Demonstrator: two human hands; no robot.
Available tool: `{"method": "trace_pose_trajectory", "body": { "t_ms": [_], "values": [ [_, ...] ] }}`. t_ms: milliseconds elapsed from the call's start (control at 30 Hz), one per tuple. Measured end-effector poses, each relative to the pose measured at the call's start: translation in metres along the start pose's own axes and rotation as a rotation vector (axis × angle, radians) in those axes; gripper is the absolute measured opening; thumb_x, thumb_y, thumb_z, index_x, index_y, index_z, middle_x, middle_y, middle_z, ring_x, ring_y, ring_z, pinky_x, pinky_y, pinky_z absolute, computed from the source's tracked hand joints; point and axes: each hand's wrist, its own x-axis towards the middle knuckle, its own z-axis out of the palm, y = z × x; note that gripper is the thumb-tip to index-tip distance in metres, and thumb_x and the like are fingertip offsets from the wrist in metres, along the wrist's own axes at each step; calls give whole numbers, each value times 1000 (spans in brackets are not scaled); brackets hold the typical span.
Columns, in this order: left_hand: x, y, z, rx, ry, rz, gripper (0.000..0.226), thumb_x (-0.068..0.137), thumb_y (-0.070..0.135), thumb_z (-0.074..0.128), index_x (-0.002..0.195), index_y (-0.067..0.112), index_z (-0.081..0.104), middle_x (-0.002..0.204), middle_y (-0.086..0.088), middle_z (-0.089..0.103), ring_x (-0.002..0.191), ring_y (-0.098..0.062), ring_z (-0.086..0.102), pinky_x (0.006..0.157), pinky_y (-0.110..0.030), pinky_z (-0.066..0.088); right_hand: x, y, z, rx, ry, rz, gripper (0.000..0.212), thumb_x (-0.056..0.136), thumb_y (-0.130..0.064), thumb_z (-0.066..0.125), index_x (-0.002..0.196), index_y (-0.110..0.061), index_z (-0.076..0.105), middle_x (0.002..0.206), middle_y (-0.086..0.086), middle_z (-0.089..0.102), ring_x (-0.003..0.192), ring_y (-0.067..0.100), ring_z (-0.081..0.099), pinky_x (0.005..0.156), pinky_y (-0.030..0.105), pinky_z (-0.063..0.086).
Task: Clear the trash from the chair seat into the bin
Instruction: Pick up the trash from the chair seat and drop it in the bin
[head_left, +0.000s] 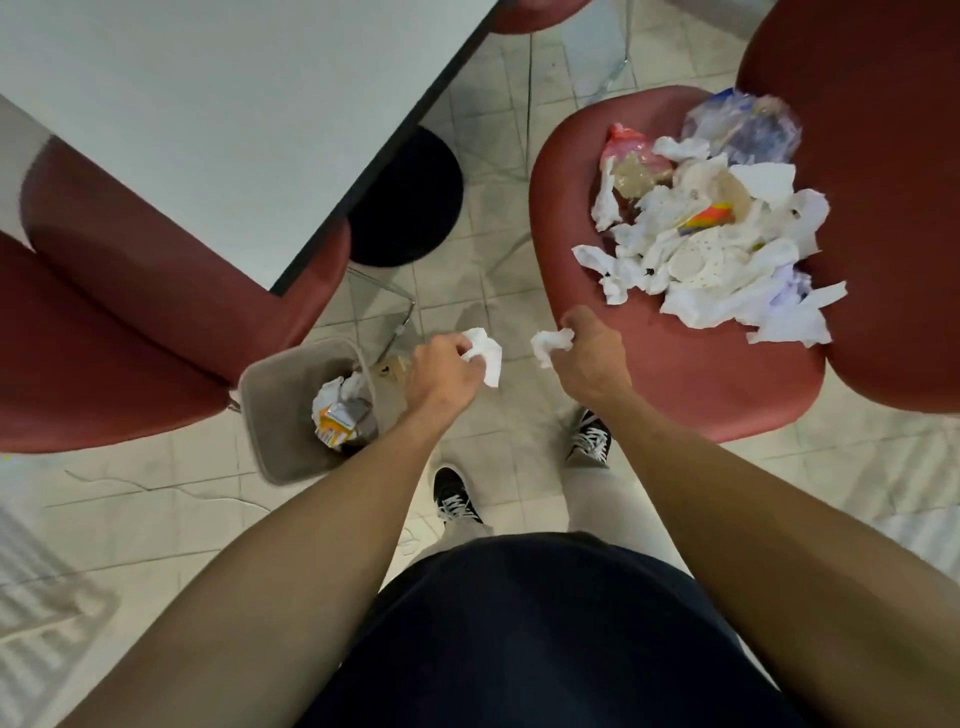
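left hand (441, 374) curled round a crumpled white tissue (484, 354), held over the floor just right of the bin (265, 415), not yet above its opening. right hand (589, 358) closed on a second tissue wad (550, 345), fingers bunched round it, hovering at the front-left edge of the chair seat (675, 374). between the two wads, a small gap; not touching.

in the bin: a crushed orange-and-white carton (335, 421) and some paper, low inside. bin standing on the tiled floor (498, 426) beside another red chair (130, 312) tucked under a white table (234, 104).

on the seat, well back from the right hand: a heap of trash (711, 239), mostly white napkins, with a clear plastic bag (743, 124) at the far end and a pink wrapper (626, 143) at the left.

below, two black sneakers with white laces.
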Motion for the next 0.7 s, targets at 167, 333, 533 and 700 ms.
{"method": "trace_pose_trajectory", "body": {
  "t_ms": [167,333,533,700],
  "values": [
    [-14,-63,-37,-57,88,-122,26,80,26,62,106,27,67,107,-3,70,101,-28,61,82,-31,46,-24,-40,40,-16,-58,-64,39,82,-10,59,121,-17,55,110,14,64,95,29,62,74,30,51],
    [-21,-126,-75,-157,214,-248,29,78,27,64,107,27,67,103,0,71,98,-26,64,82,-31,50,-50,-84,87,-43,-152,-128,40,86,-8,57,125,-18,53,113,12,62,92,26,63,67,32,55],
    [-21,-182,-108,-255,278,-336,30,77,28,67,107,24,67,108,-2,69,103,-26,62,86,-32,49,-83,-128,139,-65,-246,-251,50,87,-15,60,135,-19,48,120,12,62,103,27,60,76,26,47],
    [-19,-196,-115,-284,283,-366,37,82,38,68,114,20,65,115,-5,65,112,-26,57,89,-32,44,-98,-141,154,-115,-258,-334,51,87,-15,60,136,-22,48,118,10,64,105,28,60,80,26,44]
  ]
}}
